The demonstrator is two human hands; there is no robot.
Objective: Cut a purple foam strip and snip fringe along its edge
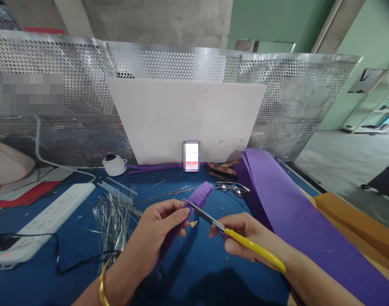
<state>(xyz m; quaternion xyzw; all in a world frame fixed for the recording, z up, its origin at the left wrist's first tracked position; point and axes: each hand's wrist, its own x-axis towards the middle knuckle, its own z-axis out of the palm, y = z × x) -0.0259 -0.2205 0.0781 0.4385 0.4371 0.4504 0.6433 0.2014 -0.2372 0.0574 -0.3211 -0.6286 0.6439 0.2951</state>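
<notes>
My left hand [168, 221] pinches a narrow purple strip [201, 193] between thumb and fingers. The strip's far end curls up, and cuts or creases show along it; its lower part runs down behind the hand. My right hand [245, 238] grips scissors [251, 246] with yellow handles. Their metal blades point up and left and reach the strip beside my left thumb. Whether the blades are parted is hard to tell. A small tan scrap [193, 223] is seen just below the strip.
Thin metal wires [113, 221] lie left of my hands, near a white power strip [50, 221]. Glasses [232, 188], a checked case [221, 171] and a lit phone [191, 156] are farther back. Large purple sheets [286, 204] cover the right side. A white board [194, 114] stands behind.
</notes>
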